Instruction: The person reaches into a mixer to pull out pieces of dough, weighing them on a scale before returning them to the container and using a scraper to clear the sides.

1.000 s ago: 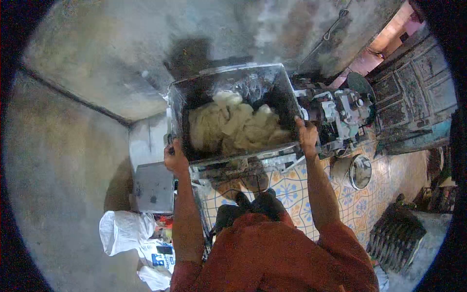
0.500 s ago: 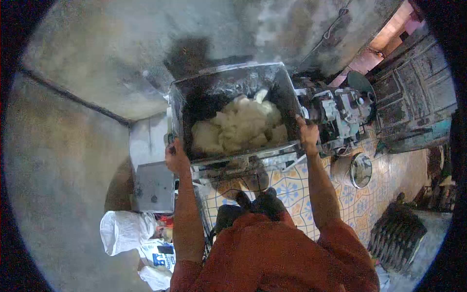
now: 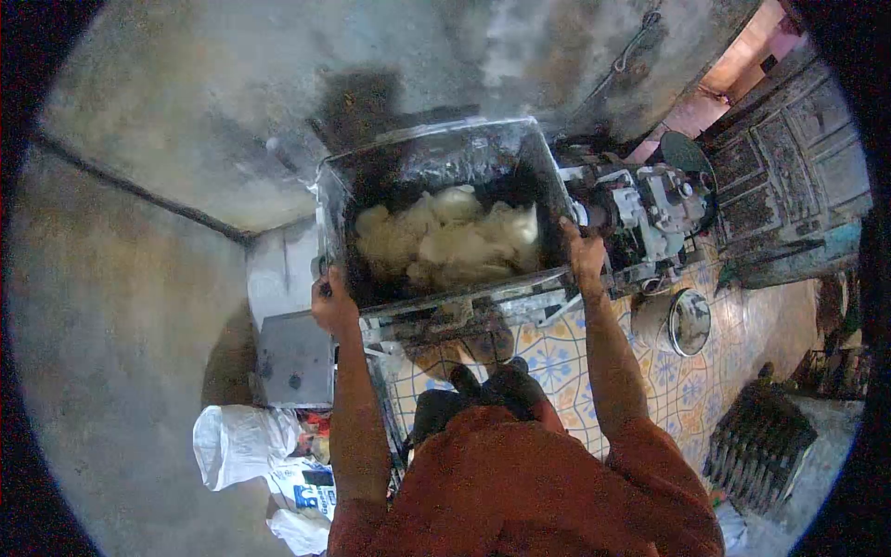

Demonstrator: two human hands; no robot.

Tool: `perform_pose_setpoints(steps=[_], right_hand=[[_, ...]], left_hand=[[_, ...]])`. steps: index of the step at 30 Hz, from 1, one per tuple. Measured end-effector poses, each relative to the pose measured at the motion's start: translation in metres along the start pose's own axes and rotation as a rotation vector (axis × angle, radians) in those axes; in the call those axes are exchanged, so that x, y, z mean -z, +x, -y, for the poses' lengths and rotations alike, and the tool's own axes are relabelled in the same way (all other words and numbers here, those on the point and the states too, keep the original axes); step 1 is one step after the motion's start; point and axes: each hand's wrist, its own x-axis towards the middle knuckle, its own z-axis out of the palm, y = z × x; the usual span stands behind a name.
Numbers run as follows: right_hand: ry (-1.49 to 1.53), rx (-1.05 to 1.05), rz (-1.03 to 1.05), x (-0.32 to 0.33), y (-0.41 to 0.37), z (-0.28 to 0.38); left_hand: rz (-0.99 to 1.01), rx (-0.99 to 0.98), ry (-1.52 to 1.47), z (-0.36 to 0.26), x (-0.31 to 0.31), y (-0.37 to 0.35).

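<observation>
A metal mixer trough (image 3: 436, 148) stands in front of me with a pale mass of dough (image 3: 445, 237) churning inside. My left hand (image 3: 332, 304) grips the trough's left front corner. At the right front corner, my right hand (image 3: 585, 252) holds the rim, next to the motor and gear assembly (image 3: 650, 218). Both arms reach forward from my red-sleeved body.
A grey metal box (image 3: 295, 357) sits at the lower left beside white sacks (image 3: 246, 446). A round metal pot (image 3: 682, 320) rests on the patterned tile floor (image 3: 557, 362). A dark ribbed rack (image 3: 756, 446) lies at the right. Concrete walls close in on the left and behind.
The dough has turned and shifted shape inside the trough. Both hands stay on the trough's corners, barely moved.
</observation>
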Motion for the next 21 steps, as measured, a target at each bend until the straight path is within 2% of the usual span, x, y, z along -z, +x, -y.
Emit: perform_pose_setpoints(steps=[4,7,10,12,13,15,19,21], right_hand=[[-0.024,0.058,-0.061,0.0,-0.004,0.004],[-0.088,0.033,-0.041,-0.001,-0.002,0.004],[-0.09,0.009,-0.003,-0.004,0.007,-0.009],[-0.159,-0.006,-0.038,-0.005,0.007,-0.009],[-0.151,0.015,-0.054,-0.006,0.007,-0.009],[-0.133,0.057,-0.085,-0.008,0.006,-0.011],[-0.051,0.024,-0.029,-0.007,0.006,-0.014],[-0.003,0.007,-0.026,-0.008,0.005,-0.016]], left_hand=[[-0.011,0.029,0.088,0.011,-0.004,0.002],[0.005,0.047,-0.038,0.012,-0.005,0.0],[0.028,0.071,0.022,-0.029,0.009,-0.005],[-0.002,-0.001,0.001,-0.004,0.002,-0.001],[-0.017,-0.036,-0.009,0.01,-0.002,0.0],[-0.018,-0.014,0.024,-0.009,0.003,-0.001],[-0.031,-0.025,0.007,-0.008,0.003,-0.001],[0.008,0.055,-0.011,-0.026,0.008,-0.003]])
